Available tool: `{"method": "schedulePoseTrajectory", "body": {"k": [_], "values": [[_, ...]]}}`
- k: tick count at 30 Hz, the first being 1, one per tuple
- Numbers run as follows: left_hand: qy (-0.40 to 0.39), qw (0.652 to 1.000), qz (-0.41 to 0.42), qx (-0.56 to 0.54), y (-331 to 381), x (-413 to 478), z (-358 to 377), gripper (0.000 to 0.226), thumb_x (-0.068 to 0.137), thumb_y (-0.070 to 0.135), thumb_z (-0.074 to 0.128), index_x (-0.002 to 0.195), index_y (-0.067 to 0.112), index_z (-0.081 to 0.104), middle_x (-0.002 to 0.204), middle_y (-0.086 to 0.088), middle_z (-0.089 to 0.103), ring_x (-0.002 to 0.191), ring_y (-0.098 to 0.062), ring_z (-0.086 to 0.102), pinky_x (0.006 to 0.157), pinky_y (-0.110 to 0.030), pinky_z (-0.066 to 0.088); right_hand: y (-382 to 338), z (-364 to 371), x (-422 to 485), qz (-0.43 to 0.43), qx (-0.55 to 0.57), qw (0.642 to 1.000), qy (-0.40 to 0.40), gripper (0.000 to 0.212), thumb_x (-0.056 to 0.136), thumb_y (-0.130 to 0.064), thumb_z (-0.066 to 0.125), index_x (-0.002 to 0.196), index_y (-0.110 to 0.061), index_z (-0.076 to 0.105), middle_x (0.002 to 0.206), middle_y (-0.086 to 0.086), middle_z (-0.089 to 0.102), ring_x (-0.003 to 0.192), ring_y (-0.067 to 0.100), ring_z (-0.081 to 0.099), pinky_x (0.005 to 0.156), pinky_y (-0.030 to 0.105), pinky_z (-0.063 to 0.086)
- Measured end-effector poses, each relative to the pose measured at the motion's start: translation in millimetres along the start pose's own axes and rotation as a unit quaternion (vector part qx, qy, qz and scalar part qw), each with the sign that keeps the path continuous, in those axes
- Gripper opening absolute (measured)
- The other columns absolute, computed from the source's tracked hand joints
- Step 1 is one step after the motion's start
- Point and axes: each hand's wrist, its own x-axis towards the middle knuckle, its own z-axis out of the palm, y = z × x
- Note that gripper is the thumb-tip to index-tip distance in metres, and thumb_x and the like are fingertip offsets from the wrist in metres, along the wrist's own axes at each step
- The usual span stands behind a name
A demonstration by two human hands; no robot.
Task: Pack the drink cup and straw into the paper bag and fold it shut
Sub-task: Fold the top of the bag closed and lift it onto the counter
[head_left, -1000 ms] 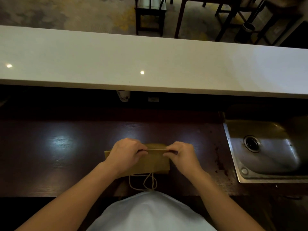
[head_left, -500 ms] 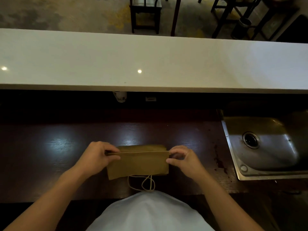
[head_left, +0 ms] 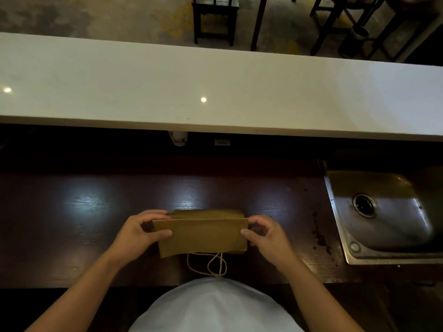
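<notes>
Brown paper bag, top folded over, near the dark wooden counter's front edge.
Left hand and right hand pinch the flap's ends; best press the crease evenly outward.

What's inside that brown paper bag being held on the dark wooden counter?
Nothing inside shows: the brown paper bag is folded over, pinched by the left hand and right hand. Only its string handles hang out.

Steel sink, white counter, dark chairs
</notes>
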Motion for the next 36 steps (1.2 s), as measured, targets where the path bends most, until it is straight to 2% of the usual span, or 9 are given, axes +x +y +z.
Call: {"method": "schedulePoseTrajectory", "body": {"k": [3, 7, 13, 17, 21, 24, 27, 33, 36], "values": [[-0.039, 0.999, -0.020, -0.013, -9.1, -2.6, 2.0, 0.057, 0.057, 0.018, 0.090, 0.109, 0.033, 0.073, 0.124, 0.003, 0.065, 0.114, -0.006, 0.059, 0.093, -0.023, 0.046, -1.9, -0.9, -3.8, -0.017, -0.031, 0.999, -0.027, 0.047, 0.070, -0.009, 0.087, 0.100, -0.041, 0.070, 0.117, 0.000, 0.061, 0.103, 0.003, 0.061, 0.093, 0.024, 0.049], [-0.081, 0.995, -0.034, -0.046, -15.9, -1.6, 14.2, 0.078, 0.061, 0.001, 0.090, 0.123, 0.039, 0.062, 0.124, -0.005, 0.064, 0.106, -0.013, 0.064, 0.084, -0.022, 0.052, -1.1, 3.6, -7.7, 0.031, -0.055, 0.994, -0.088, 0.077, 0.068, -0.017, 0.089, 0.133, -0.043, 0.055, 0.144, -0.004, 0.042, 0.131, 0.010, 0.043, 0.111, 0.032, 0.037], [-0.097, 0.987, -0.047, -0.117, -26.7, 11.8, 32.6, 0.098, 0.057, -0.006, 0.089, 0.136, 0.032, 0.047, 0.131, -0.005, 0.058, 0.113, -0.014, 0.060, 0.088, -0.024, 0.051, 2.9, 11.7, 6.2, 0.071, 0.034, 0.987, -0.141, 0.108, 0.063, 0.001, 0.089, 0.146, -0.043, 0.036, 0.143, -0.002, 0.045, 0.125, 0.011, 0.051, 0.103, 0.026, 0.048], [-0.092, 0.988, -0.052, -0.112, -33.1, 16.0, 41.2, 0.100, 0.054, 0.000, 0.092, 0.135, 0.033, 0.043, 0.134, -0.006, 0.055, 0.111, -0.007, 0.060, 0.089, -0.024, 0.052, 8.3, 15.4, 13.1, 0.072, 0.044, 0.985, -0.150, 0.105, 0.063, 0.005, 0.088, 0.143, -0.040, 0.036, 0.143, 0.005, 0.043, 0.125, 0.021, 0.051, 0.105, 0.041, 0.048], [-0.061, 0.996, -0.051, -0.046, -33.0, 18.2, 45.1, 0.097, 0.046, 0.024, 0.093, 0.127, 0.047, 0.046, 0.133, 0.000, 0.057, 0.123, -0.028, 0.053, 0.107, -0.051, 0.042, 15.5, 17.3, 11.8, 0.074, 0.047, 0.988, -0.130, 0.099, 0.064, 0.005, 0.088, 0.139, -0.037, 0.039, 0.146, 0.008, 0.038, 0.128, 0.025, 0.047, 0.106, 0.047, 0.046], [-0.072, 0.993, -0.046, -0.076, -32.4, 19.1, 45.1, 0.096, 0.047, 0.014, 0.095, 0.125, 0.044, 0.048, 0.123, 0.009, 0.062, 0.113, -0.017, 0.060, 0.096, -0.035, 0.051, 18.8, 20.5, 10.0, 0.065, 0.077, 0.987, -0.122, 0.095, 0.064, 0.007, 0.087, 0.137, -0.032, 0.041, 0.145, 0.009, 0.038, 0.128, 0.029, 0.047, 0.105, 0.050, 0.046], [-0.084, 0.989, -0.052, -0.114, -29.7, 20.0, 45.3, 0.094, 0.053, -0.006, 0.092, 0.126, 0.034, 0.048, 0.120, 0.005, 0.062, 0.099, -0.003, 0.062, 0.081, -0.020, 0.053, 19.3, 22.0, 10.6, 0.061, 0.091, 0.988, -0.113, 0.090, 0.061, -0.001, 0.088, 0.132, -0.037, 0.045, 0.146, 0.009, 0.037, 0.127, 0.031, 0.047, 0.104, 0.053, 0.046], [-0.088, 0.986, -0.061, -0.129, -26.2, 19.1, 41.5, 0.089, 0.054, -0.005, 0.092, 0.124, 0.029, 0.049, 0.117, -0.002, 0.061, 0.095, -0.004, 0.063, 0.078, -0.024, 0.055, 21.6, 22.9, 11.7, 0.059, 0.092, 0.989, -0.097, 0.083, 0.055, -0.018, 0.090, 0.124, -0.044, 0.052, 0.148, 0.010, 0.035, 0.129, 0.032, 0.046, 0.104, 0.055, 0.046], [-0.088, 0.982, -0.071, -0.148, -28.9, 16.2, 42.1, 0.086, 0.050, 0.003, 0.092, 0.122, 0.029, 0.051, 0.121, -0.010, 0.061, 0.099, -0.015, 0.061, 0.080, -0.031, 0.056, 25.8, 23.2, 12.0, 0.064, 0.106, 0.986, -0.110, 0.084, 0.057, -0.017, 0.091, 0.128, -0.038, 0.050, 0.140, 0.007, 0.045, 0.120, 0.026, 0.054, 0.093, 0.040, 0.056]]}}
